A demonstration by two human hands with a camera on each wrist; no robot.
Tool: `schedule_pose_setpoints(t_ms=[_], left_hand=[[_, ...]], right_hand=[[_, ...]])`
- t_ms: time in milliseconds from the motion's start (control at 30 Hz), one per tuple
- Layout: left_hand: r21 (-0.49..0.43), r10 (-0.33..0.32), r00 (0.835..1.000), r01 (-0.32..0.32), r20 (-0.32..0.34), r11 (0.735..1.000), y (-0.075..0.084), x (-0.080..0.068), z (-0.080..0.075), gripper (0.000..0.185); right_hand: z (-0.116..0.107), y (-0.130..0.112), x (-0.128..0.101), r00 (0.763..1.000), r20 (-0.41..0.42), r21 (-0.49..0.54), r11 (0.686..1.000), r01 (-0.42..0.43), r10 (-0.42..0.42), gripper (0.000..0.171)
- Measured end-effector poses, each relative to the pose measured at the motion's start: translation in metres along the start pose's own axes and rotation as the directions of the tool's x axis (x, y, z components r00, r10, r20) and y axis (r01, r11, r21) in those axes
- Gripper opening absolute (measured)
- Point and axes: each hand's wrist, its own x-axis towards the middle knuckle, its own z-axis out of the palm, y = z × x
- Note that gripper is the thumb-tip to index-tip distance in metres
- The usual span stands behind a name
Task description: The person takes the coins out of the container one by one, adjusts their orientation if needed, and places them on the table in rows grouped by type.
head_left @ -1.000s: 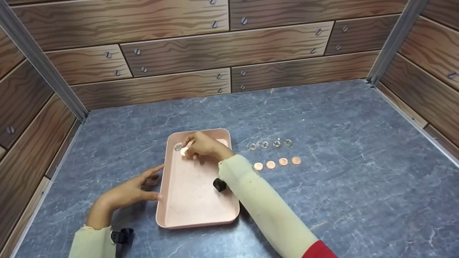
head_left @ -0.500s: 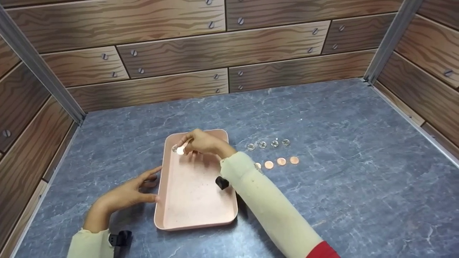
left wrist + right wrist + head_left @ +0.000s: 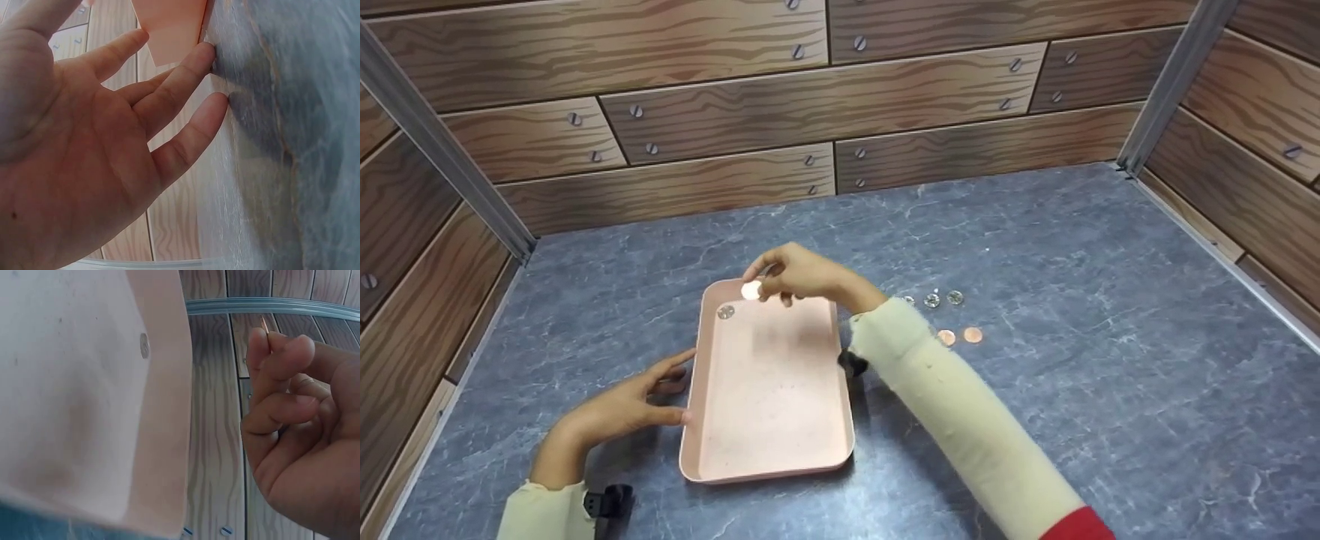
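A pink tray [image 3: 772, 397] lies on the table, with one silver coin [image 3: 725, 312] in its far left corner. Above the tray's far end, my right hand [image 3: 802, 274] pinches a copper coin [image 3: 751, 290] between thumb and fingers. The right wrist view shows that copper coin [image 3: 265, 324] edge-on at the fingertips, raised off the tray. My left hand [image 3: 619, 405] rests at the tray's left side with its fingers spread, thumb and forefinger at the wall. In the left wrist view the left hand [image 3: 95, 146] has nothing in its grasp.
Right of the tray, silver coins [image 3: 932, 301] lie in a row, with copper coins [image 3: 973, 335] in a nearer row. My right sleeve [image 3: 960, 405] covers part of both rows. Wood-patterned walls [image 3: 720, 112] enclose the blue marbled table [image 3: 1110, 300].
My right hand has lifted the copper coin away from beside the silver coin and moved up and to the right. The left hand stays at the tray's side.
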Motion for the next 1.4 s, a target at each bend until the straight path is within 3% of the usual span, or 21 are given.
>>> schedule_pose_setpoints(t_ms=[267,800,1400], left_hand=[[0.002,0.004,1.0,-0.004,0.003,1.0,0.0,-0.001,0.0,0.093],[-0.008,-0.037,0.999,0.037,0.008,0.999,0.0,0.001,0.002,0.092],[-0.011,0.001,1.0,-0.001,0.02,1.0,-0.002,0.001,0.001,0.091]], right_hand=[[-0.038,-0.004,-0.033,0.999,-0.034,-0.003,1.0,0.011,-0.011,0.03],[-0.097,0.009,-0.111,0.998,-0.044,-0.135,0.99,-0.042,0.036,0.028],[-0.132,0.069,-0.17,0.985,-0.069,-0.188,0.968,-0.167,0.156,0.029]])
